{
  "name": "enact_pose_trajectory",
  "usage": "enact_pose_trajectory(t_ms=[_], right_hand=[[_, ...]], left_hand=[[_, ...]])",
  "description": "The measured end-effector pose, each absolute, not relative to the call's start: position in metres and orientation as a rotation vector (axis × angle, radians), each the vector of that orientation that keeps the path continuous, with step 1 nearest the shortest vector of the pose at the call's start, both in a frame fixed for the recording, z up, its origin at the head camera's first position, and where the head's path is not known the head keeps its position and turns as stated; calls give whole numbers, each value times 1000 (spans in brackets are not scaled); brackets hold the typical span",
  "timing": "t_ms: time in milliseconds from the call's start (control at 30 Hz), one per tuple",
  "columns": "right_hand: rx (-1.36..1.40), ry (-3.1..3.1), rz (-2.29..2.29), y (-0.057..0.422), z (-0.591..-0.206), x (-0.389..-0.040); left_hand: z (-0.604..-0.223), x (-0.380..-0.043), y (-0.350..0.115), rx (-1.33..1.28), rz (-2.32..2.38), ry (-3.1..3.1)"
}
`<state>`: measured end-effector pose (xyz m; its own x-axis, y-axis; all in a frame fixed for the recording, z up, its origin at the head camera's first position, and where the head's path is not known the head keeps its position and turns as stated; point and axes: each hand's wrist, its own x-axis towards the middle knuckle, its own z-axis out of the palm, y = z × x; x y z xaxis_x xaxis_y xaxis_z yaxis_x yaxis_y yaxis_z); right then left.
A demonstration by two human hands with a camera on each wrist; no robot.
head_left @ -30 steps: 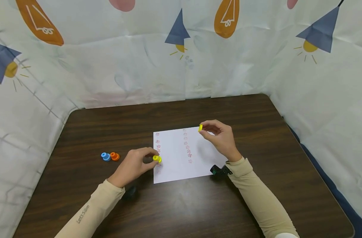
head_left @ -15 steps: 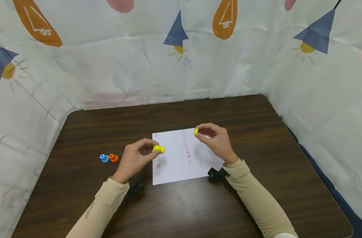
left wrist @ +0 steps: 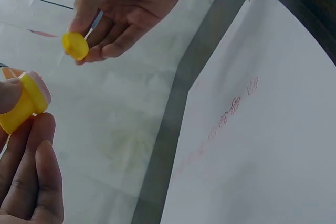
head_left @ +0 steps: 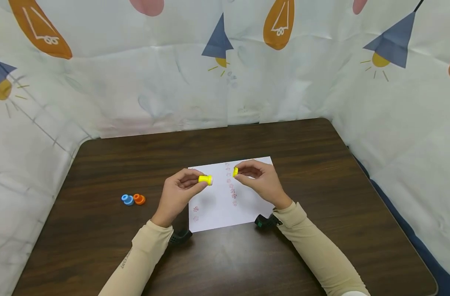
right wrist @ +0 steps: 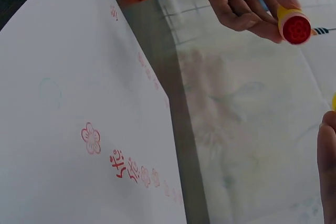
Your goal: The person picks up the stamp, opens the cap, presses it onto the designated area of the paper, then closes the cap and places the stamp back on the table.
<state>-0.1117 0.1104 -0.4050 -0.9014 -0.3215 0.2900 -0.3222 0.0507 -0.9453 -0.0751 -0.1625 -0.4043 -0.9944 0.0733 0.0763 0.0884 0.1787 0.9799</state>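
Above the left half of the paper, my left hand [head_left: 177,193] pinches a yellow stamp [head_left: 205,179] between thumb and fingers. In the right wrist view the stamp's end is a red flower face [right wrist: 296,29]. My right hand [head_left: 262,181] pinches a small yellow cap [head_left: 235,172] over the middle of the paper, apart from the stamp. The cap's hollow side shows in the left wrist view. On the table beneath lies a white sheet of paper [head_left: 217,218] bearing columns of red prints, among them flowers [right wrist: 91,138] and character-like marks.
A blue stamp [head_left: 127,200] and an orange stamp [head_left: 139,199] stand side by side on the dark wooden table [head_left: 80,242], left of the paper. Behind the table hangs a white patterned curtain [head_left: 165,90]. Black straps with cameras sit at both wrists.
My left hand has risen off the paper's left column and moved right with the yellow stamp. My right hand has come left with the cap, so the two are closer together.
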Motion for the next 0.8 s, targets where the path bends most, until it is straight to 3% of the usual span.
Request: enact_pose_trajectory(t_ms=[800], right_hand=[[822,-2367,2088,98,-416,-106]], left_hand=[[-414,-72,-143,-210,-2145,-2395]])
